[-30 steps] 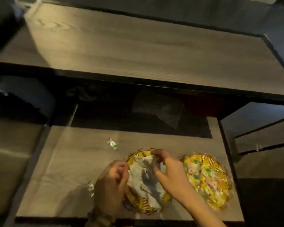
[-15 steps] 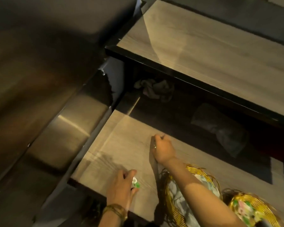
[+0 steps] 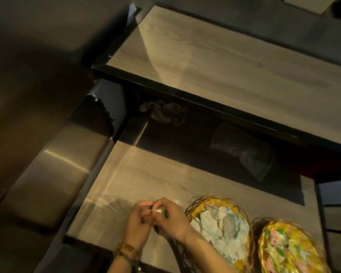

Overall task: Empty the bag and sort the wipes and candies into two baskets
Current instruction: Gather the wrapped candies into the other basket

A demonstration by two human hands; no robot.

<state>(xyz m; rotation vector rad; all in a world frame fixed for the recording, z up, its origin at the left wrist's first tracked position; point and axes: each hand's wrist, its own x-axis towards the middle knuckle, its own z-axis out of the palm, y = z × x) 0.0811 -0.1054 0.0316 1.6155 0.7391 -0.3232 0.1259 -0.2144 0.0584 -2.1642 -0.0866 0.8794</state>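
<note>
— What are the hands doing?

— The left hand (image 3: 139, 219) and the right hand (image 3: 170, 217) are pressed close together over the worktop (image 3: 126, 186), near its front edge. The fingers (image 3: 146, 204) of both are pinched shut on a little wrapped candy (image 3: 159, 210), white with some green.

— Where should it go?

— I think in the candy basket (image 3: 289, 251), at the front right corner. It is full of pink, green and yellow wrappers. The wipes basket (image 3: 219, 219) sits between the hands and that one, touching it, I think.

— So the candy has to go over the wipes?

— Yes. To do it well, one hand should let go and the other keep a snug pinch, carry the candy right across the wipes basket, and open only when it is over the candies. If it opens too soon, the candy lands in the wipes.

— Anything left on the worktop?

— I can't see any loose bits. Something crumpled lies on the dark shelf (image 3: 195, 138) behind. It may be the bag (image 3: 244, 154), but it is too dim to tell.
</note>
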